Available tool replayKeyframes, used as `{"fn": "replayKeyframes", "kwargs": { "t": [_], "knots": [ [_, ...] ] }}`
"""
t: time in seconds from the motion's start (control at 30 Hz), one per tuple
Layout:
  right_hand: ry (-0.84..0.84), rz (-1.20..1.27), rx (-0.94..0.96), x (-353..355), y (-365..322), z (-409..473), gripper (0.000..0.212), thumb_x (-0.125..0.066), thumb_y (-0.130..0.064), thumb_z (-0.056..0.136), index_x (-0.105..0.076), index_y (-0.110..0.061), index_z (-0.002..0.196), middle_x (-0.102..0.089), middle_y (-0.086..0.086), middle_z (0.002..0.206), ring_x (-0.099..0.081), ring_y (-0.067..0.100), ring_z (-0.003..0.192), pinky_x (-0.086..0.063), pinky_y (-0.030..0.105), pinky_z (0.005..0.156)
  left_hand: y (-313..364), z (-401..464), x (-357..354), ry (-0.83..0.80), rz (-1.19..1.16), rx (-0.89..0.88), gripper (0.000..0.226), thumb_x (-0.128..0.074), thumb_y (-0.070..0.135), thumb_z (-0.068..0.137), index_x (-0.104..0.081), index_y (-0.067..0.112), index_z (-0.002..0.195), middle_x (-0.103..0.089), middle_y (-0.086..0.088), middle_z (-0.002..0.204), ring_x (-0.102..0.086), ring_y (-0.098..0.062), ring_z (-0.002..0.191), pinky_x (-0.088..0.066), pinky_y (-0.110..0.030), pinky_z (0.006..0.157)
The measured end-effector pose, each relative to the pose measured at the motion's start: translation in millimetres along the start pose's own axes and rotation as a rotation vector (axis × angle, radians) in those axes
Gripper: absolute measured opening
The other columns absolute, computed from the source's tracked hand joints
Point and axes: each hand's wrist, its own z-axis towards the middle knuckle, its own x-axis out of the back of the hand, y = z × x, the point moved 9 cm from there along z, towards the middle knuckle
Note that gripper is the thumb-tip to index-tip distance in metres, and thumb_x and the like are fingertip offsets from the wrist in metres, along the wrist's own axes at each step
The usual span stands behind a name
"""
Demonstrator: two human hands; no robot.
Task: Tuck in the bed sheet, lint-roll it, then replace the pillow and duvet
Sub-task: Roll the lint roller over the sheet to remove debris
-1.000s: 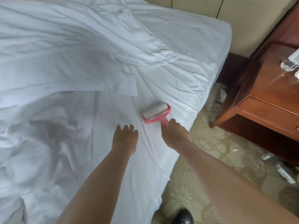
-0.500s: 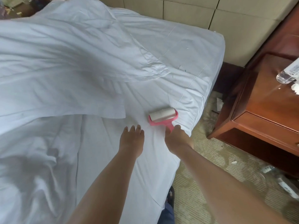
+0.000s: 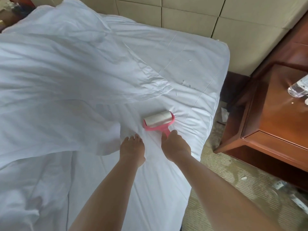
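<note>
A white bed sheet [image 3: 166, 180] covers the mattress. My right hand [image 3: 175, 145] grips the pink handle of a lint roller [image 3: 158, 120], whose white roll lies on the sheet near the bed's right edge. My left hand [image 3: 132, 150] presses flat on the sheet just left of the roller, its fingertips at the edge of the duvet. The rumpled white duvet [image 3: 66, 89] is bunched over the left and middle of the bed. A few dark specks [image 3: 185, 83] lie on the sheet beyond the roller. No pillow is in sight.
A wooden nightstand [image 3: 275, 122] stands to the right of the bed, with a clear plastic bottle [image 3: 298, 88] on top. Patterned carpet [image 3: 233, 189] with scraps of litter fills the gap. A padded beige headboard wall [image 3: 200, 17] runs behind the bed.
Both hands and the roller have moved up the sheet toward the head of the bed, and my view has moved with them. The roller head has turned slightly.
</note>
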Motion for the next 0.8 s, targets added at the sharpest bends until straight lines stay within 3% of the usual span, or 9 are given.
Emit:
{"fn": "replayKeyframes", "kwargs": {
  "t": [0.2,0.33,0.47,0.8],
  "knots": [
    [0.0,-0.07,0.021,11.9,16.4,-16.9,0.043,-0.02,-0.045,0.101,-0.041,-0.009,0.11,-0.059,0.006,0.101,-0.06,0.029,0.097,-0.038,0.033,0.07,4.3,-4.5,3.0,-0.037,0.068,0.007,0.067,-0.045,0.029,0.096,-0.017,0.002,0.15,-0.017,-0.013,0.157,-0.025,-0.025,0.142,-0.014,-0.038,0.118],
    [0.064,-0.12,0.059,22.4,28.2,-36.2,0.036,-0.021,-0.045,0.101,-0.038,-0.013,0.102,-0.055,0.001,0.086,-0.058,0.026,0.084,-0.037,0.032,0.067,9.5,-14.4,0.3,-0.06,0.092,0.004,0.064,-0.043,0.028,0.097,-0.018,0.003,0.15,-0.016,-0.012,0.158,-0.023,-0.025,0.143,-0.012,-0.039,0.118],
    [0.125,-0.079,0.0,36.5,47.9,-44.7,0.038,-0.022,-0.045,0.101,-0.041,-0.012,0.104,-0.059,0.004,0.095,-0.061,0.029,0.093,-0.037,0.032,0.066,8.9,-18.7,2.7,-0.062,0.094,0.005,0.063,-0.043,0.028,0.097,-0.019,0.004,0.15,-0.015,-0.011,0.159,-0.02,-0.024,0.144,-0.011,-0.04,0.118],
    [0.036,-0.095,-0.088,36.7,38.3,-11.5,0.044,-0.021,-0.044,0.101,-0.043,-0.009,0.116,-0.059,0.005,0.109,-0.06,0.027,0.102,-0.038,0.031,0.072,1.9,5.7,16.0,-0.047,0.065,-0.017,0.067,-0.046,0.028,0.095,-0.016,0.003,0.15,-0.012,-0.012,0.159,-0.019,-0.026,0.144,-0.01,-0.042,0.118]
  ]
}}
